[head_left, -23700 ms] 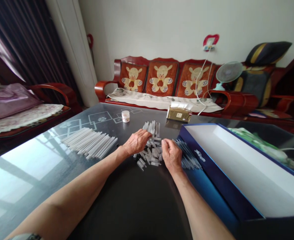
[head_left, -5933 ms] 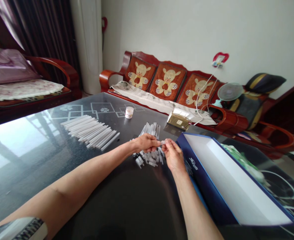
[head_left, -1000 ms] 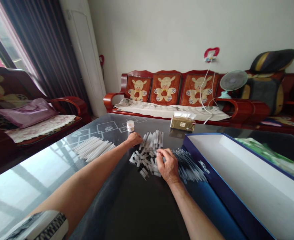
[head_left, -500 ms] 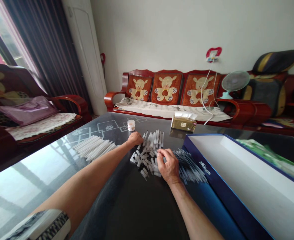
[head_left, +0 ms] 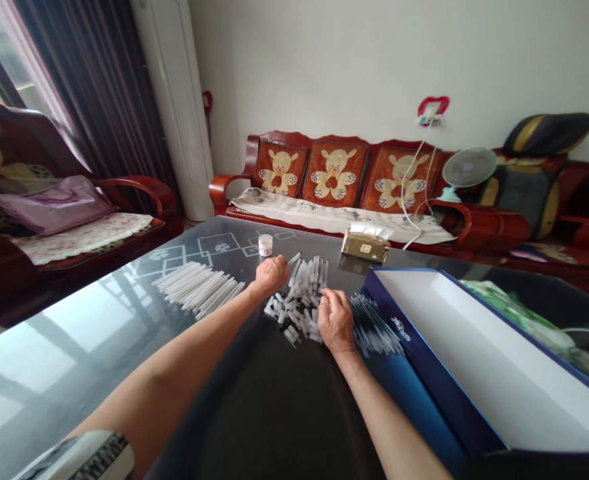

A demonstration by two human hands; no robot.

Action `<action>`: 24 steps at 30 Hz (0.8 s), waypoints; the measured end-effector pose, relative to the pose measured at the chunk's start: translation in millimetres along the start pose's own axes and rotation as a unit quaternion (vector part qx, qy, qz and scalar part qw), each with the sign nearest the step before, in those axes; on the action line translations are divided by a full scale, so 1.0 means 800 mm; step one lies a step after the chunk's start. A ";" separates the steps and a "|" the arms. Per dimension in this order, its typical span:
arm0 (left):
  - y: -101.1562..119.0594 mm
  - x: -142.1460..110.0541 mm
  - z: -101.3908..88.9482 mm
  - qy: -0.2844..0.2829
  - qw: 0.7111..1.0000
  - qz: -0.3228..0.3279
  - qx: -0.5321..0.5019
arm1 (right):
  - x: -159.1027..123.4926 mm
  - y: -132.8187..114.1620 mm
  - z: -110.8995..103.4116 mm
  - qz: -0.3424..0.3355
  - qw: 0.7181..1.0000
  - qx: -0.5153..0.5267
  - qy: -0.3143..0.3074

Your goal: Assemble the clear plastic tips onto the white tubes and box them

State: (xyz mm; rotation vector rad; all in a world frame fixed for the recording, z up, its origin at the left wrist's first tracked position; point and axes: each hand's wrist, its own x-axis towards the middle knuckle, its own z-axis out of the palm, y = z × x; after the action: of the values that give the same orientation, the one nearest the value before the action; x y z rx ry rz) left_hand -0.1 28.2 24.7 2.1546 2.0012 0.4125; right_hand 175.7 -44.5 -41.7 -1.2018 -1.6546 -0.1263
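My left hand point(head_left: 273, 273) is closed, and a slim translucent pen barrel point(head_left: 295, 258) sticks out from its fingertips toward the right. Just right of it lies a bundle of similar clear barrels point(head_left: 310, 273). Nearer to me is a loose heap of whitish pen caps point(head_left: 294, 313) with some dark pieces among them. My right hand point(head_left: 337, 321) is curled at the heap's right edge, thumb and fingers pinched together; what they hold, if anything, is hidden. Beside that hand, thin pen refills point(head_left: 377, 327) lie in a pile. White pens point(head_left: 199, 287) lie in a row left of my left forearm.
A small white tub point(head_left: 265, 245) stands beyond my left hand. Farther back is a gold tissue box point(head_left: 365, 247). A large blue box with a white inside point(head_left: 441, 360) takes up the table's right, with a green plastic package point(head_left: 524, 320) behind it. The dark table point(head_left: 254, 413) is glossy.
The left hand has turned slightly, and the barrel at its fingertips now points away to the right. The right hand has shifted a little up, staying beside the caps. The view has shifted slightly.
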 end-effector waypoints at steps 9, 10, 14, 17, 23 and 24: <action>-0.005 -0.075 0.031 0.146 0.955 0.259 0.008 | -0.004 0.000 -0.007 0.001 0.999 -0.005 0.032; -0.005 -0.074 0.033 0.149 0.952 0.268 0.012 | -0.004 0.000 -0.008 -0.005 1.000 -0.002 0.023; -0.009 -0.067 0.036 0.173 0.942 0.286 0.036 | -0.003 0.000 -0.010 -0.017 1.000 0.012 0.008; -0.011 -0.067 0.037 0.192 0.933 0.302 0.042 | -0.002 0.000 -0.010 -0.013 1.000 0.026 0.010; -0.004 -0.074 0.034 0.211 0.918 0.329 0.059 | -0.001 -0.001 -0.012 0.024 0.999 0.029 0.027; -0.001 -0.074 0.034 0.212 0.916 0.336 0.061 | -0.001 -0.002 -0.013 0.027 0.999 0.026 0.022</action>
State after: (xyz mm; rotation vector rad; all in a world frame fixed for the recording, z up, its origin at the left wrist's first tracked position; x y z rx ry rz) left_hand 4.2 -28.9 -6.6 3.0169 1.3927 0.9345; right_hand 181.4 -51.6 -37.2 -1.1959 -1.5773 -0.0743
